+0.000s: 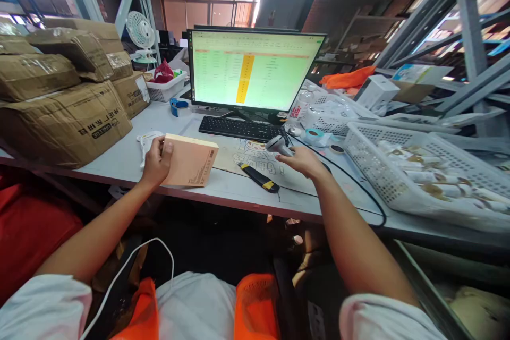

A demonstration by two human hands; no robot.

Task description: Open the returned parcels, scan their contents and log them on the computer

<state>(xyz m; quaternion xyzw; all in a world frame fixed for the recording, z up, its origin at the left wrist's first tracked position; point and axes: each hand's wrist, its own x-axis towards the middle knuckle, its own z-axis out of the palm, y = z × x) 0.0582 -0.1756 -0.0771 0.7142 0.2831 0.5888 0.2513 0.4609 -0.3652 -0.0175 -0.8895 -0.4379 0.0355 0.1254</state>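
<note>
My left hand (156, 162) grips the left edge of a flat peach-coloured box (189, 163), which is tilted up over the table's front edge. Small print and a barcode show on the box's right side. In my right hand (303, 161) is a grey handheld barcode scanner (278, 144), its head pointing left toward the box; a black cable runs along the table on the right. Between both hands a black and yellow utility knife (258, 178) lies on a printed desk mat (229, 156). Behind it sits a black keyboard (239, 128).
A monitor (255, 71) showing a spreadsheet stands at the back. Cardboard boxes (64, 122) are stacked at left. On the right, a white basket (370, 164) holds several rolls. A blue tape dispenser (179, 108) and teal tape roll (314, 135) lie on the table.
</note>
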